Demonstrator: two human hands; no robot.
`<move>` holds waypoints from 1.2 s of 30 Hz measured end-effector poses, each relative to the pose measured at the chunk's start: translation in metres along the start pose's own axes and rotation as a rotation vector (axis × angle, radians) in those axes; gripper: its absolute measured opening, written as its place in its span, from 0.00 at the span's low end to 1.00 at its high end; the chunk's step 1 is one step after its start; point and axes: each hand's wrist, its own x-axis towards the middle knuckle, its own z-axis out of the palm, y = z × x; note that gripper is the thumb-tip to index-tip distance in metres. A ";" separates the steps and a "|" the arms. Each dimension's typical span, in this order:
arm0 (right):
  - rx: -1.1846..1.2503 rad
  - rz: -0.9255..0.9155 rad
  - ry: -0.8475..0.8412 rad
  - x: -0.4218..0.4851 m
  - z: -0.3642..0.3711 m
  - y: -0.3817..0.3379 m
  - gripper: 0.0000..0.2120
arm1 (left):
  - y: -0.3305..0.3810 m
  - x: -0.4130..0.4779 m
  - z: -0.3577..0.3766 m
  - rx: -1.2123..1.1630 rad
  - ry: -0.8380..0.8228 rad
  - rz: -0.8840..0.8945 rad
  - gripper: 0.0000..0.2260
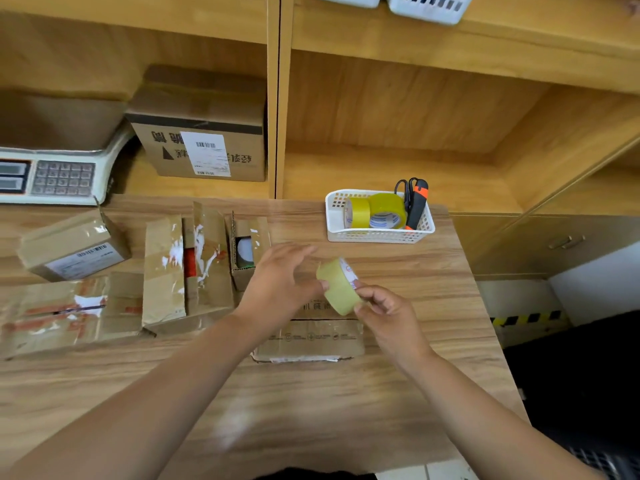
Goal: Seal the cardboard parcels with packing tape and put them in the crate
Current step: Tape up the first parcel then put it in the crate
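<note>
My right hand [388, 317] grips a yellowish roll of packing tape [338, 285] above a small flat cardboard parcel [311, 337] at the table's middle. My left hand [277, 282] touches the roll's left side with its thumb, the other fingers spread and relaxed. Left of it lie several cardboard parcels: an open one with raised flaps [188, 268], a small open box [247, 247], a flat one [65, 313] and a labelled one [74, 251]. A dark crate [588, 393] sits on the floor at the right.
A white basket [379, 233] at the table's back holds two tape rolls, scissors and an orange knife. A weighing scale [52, 174] and a labelled carton [204, 147] stand on the shelf at the left. Wooden shelving rises behind the table.
</note>
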 end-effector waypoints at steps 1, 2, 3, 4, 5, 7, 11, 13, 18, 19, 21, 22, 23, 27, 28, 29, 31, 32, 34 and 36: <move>0.010 -0.012 -0.002 -0.003 0.005 -0.001 0.16 | 0.000 -0.001 -0.002 -0.019 -0.010 -0.011 0.29; 0.013 -0.028 -0.014 -0.006 0.009 -0.001 0.17 | 0.000 -0.002 -0.004 -0.043 -0.024 -0.030 0.29; 0.012 -0.044 -0.026 -0.009 0.012 -0.001 0.18 | 0.000 -0.003 -0.005 -0.072 -0.042 -0.050 0.29; 0.016 -0.060 -0.039 -0.011 0.015 -0.002 0.19 | -0.001 -0.004 -0.007 -0.103 -0.064 -0.069 0.29; 0.019 -0.076 -0.046 -0.013 0.018 -0.002 0.19 | -0.002 -0.004 -0.008 -0.135 -0.085 -0.086 0.28; -0.001 -0.110 -0.048 -0.017 0.023 -0.003 0.18 | -0.004 -0.005 -0.010 -0.194 -0.103 -0.132 0.25; -0.078 -0.146 -0.029 -0.022 0.025 -0.005 0.16 | -0.002 -0.010 -0.014 -0.291 -0.056 -0.188 0.14; -0.100 -0.163 -0.032 -0.024 0.024 -0.005 0.19 | 0.000 -0.012 -0.016 -0.358 -0.027 -0.207 0.09; -0.130 -0.145 -0.047 -0.025 0.019 -0.008 0.18 | 0.005 -0.014 -0.016 -0.376 0.037 -0.240 0.04; -0.134 -0.147 -0.049 -0.024 0.017 -0.007 0.18 | 0.006 -0.014 -0.015 -0.360 0.045 -0.239 0.05; -0.161 -0.167 -0.048 -0.021 0.013 -0.007 0.19 | 0.009 -0.013 -0.014 -0.308 0.050 -0.225 0.05; -0.199 -0.182 -0.052 -0.020 0.011 -0.008 0.18 | 0.011 -0.012 -0.013 -0.269 0.053 -0.213 0.06; -0.244 -0.201 -0.067 -0.018 0.009 -0.007 0.15 | 0.013 -0.012 -0.012 -0.227 0.059 -0.202 0.07; -0.369 -0.258 -0.128 -0.014 -0.004 -0.010 0.12 | 0.024 -0.012 -0.004 -0.145 0.090 -0.192 0.08; -0.381 -0.273 -0.136 -0.013 -0.008 -0.011 0.14 | 0.027 -0.012 -0.001 -0.135 0.093 -0.196 0.08; -0.389 -0.287 -0.143 -0.011 -0.013 -0.011 0.16 | 0.030 -0.012 0.003 -0.125 0.095 -0.201 0.07; -0.414 -0.291 -0.144 -0.009 -0.020 -0.011 0.15 | 0.035 -0.012 0.010 -0.118 0.105 -0.217 0.07; -0.419 -0.292 -0.135 -0.007 -0.024 -0.011 0.15 | 0.037 -0.012 0.013 -0.124 0.107 -0.230 0.07; -0.427 -0.315 -0.116 -0.005 -0.031 -0.010 0.16 | 0.040 -0.012 0.020 -0.126 0.107 -0.247 0.07; -0.436 -0.332 -0.123 -0.003 -0.035 -0.010 0.16 | 0.043 -0.012 0.025 -0.139 0.125 -0.263 0.07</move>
